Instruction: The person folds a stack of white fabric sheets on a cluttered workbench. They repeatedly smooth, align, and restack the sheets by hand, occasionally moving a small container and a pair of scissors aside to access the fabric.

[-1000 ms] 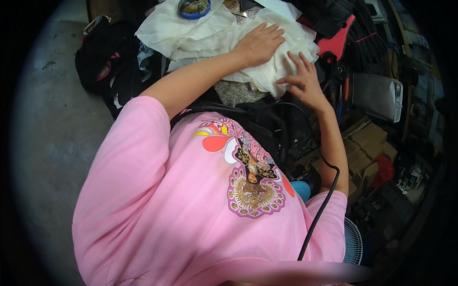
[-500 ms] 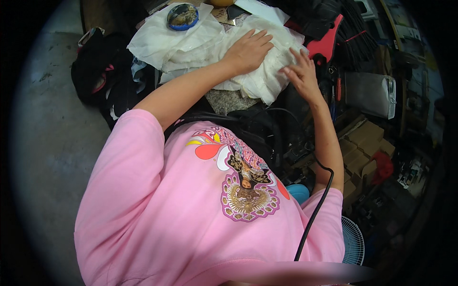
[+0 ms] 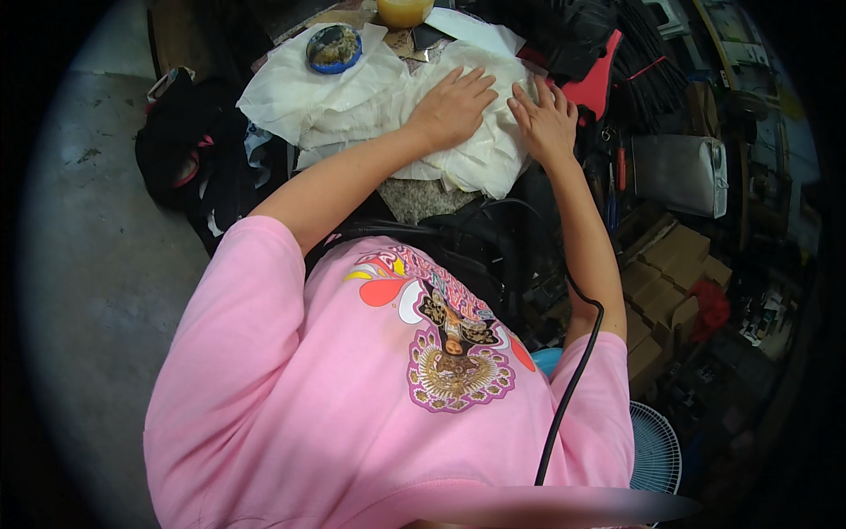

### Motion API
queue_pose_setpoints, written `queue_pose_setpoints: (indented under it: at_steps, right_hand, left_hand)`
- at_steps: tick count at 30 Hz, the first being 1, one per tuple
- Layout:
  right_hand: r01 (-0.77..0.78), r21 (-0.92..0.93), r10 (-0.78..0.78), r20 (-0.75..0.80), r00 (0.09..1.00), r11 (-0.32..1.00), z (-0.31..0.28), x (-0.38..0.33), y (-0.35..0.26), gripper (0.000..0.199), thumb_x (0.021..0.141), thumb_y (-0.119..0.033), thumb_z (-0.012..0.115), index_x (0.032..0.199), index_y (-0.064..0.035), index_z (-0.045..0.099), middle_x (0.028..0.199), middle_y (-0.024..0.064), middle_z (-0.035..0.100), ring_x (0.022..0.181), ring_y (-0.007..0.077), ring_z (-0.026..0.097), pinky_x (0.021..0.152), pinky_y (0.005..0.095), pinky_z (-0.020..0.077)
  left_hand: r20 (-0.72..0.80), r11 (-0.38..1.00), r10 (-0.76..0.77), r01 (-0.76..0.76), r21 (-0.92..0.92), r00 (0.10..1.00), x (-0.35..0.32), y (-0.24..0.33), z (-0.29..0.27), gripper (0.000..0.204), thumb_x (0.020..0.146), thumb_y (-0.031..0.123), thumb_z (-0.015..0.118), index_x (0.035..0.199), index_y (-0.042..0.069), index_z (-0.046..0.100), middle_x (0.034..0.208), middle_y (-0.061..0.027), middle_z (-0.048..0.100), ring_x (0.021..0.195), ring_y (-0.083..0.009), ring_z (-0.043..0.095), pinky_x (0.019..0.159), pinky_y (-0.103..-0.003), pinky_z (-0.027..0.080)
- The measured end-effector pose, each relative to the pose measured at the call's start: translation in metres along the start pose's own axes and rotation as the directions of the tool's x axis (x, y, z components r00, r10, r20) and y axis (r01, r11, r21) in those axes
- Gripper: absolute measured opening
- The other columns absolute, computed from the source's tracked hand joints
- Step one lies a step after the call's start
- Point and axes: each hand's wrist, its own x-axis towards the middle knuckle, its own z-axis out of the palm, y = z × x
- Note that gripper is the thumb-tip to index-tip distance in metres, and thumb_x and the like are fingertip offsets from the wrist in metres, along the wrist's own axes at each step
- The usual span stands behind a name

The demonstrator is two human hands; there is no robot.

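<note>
Crumpled sheets of thin white cloth or paper (image 3: 480, 166) cover most of the work surface in front of me; which material it is, I cannot tell. My left hand (image 3: 451, 109) lies flat on the middle of them, palm down, its fingers stretched out toward the far right. At their right side my right hand (image 3: 545, 122) rests with fingers spread, the fingertips touching the white material. Neither hand grips anything. Farther left, a small round dish with a blue rim (image 3: 335, 48) sits on the white sheets, holding something brownish and clumpy.
A jar of yellow-orange stuff (image 3: 404, 11) stands at the far edge. Beyond my right hand lie a red piece (image 3: 597, 79) and black strips (image 3: 648, 84). Cardboard boxes (image 3: 661, 273), a grey case (image 3: 680, 175) and a fan (image 3: 656, 445) are on the right. Dark cloth (image 3: 189, 145) hangs left.
My right hand has moved slightly up and left and is now laid flatter on the white material. My left hand has shifted slightly nearer and stays flat. The view has tilted a little.
</note>
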Motion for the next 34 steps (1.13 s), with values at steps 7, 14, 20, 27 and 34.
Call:
queue_pose_setpoints:
  at_steps: [7,14,20,27,34]
  right_hand:
    - [-0.045,-0.022,0.044,-0.037,0.998,0.999,-0.020,-0.002,0.008,0.048,0.098,-0.055,0.043,0.122,-0.0240,0.070,0.143,0.0068,0.052,0.132,0.0306,0.044,0.106,0.0545,0.0325]
    - [-0.208,0.175,0.248,-0.256,0.934,0.962,-0.031,-0.007,0.029,0.041,0.097,-0.049,0.051,0.106,-0.0144,0.071,0.110,0.0068,0.066,0.108,0.0299,0.057,0.088,0.0496,0.0426]
    - [0.061,0.010,-0.055,-0.308,0.950,0.998,-0.019,-0.010,0.012,0.037,0.097,-0.047,0.051,0.126,-0.0296,0.067,0.130,0.0055,0.058,0.124,0.0266,0.049,0.106,0.0471,0.0331]
    - [-0.139,-0.044,0.116,-0.335,0.935,0.989,-0.033,-0.025,0.041,0.036,0.093,-0.049,0.055,0.098,-0.0206,0.078,0.114,0.0039,0.064,0.116,0.0262,0.052,0.099,0.0506,0.0338]
    - [0.287,0.440,-0.116,-0.376,0.919,0.851,-0.020,-0.068,0.019,0.047,0.085,-0.029,0.070,0.128,-0.0139,0.064,0.131,0.0089,0.063,0.119,0.0320,0.056,0.106,0.0427,0.0388]
  left_hand:
    - [-0.018,1.000,0.012,-0.012,0.012,1.000,0.001,-0.001,-0.002,0.040,0.082,0.011,0.059,0.122,0.006,0.062,0.141,-0.0119,0.053,0.138,-0.0275,0.043,0.117,-0.046,0.030]
    - [-0.003,0.997,0.056,-0.056,-0.047,0.998,-0.001,-0.001,-0.003,0.034,0.079,0.009,0.060,0.113,0.008,0.065,0.137,-0.0066,0.058,0.136,-0.0270,0.045,0.116,-0.046,0.032]
    - [-0.016,0.993,0.082,-0.084,-0.085,0.996,0.000,-0.002,-0.005,0.030,0.077,0.007,0.060,0.107,0.009,0.065,0.135,-0.0047,0.060,0.135,-0.0265,0.046,0.116,-0.046,0.033]
    - [-0.033,0.990,0.078,-0.081,-0.112,0.996,-0.001,-0.002,-0.005,0.031,0.076,0.006,0.059,0.106,0.009,0.065,0.133,-0.0053,0.061,0.134,-0.0262,0.047,0.115,-0.046,0.034]
    - [-0.056,0.990,0.055,-0.061,-0.127,0.997,0.001,-0.002,-0.003,0.033,0.077,0.006,0.058,0.109,0.009,0.066,0.132,-0.0063,0.062,0.133,-0.0273,0.049,0.115,-0.046,0.034]
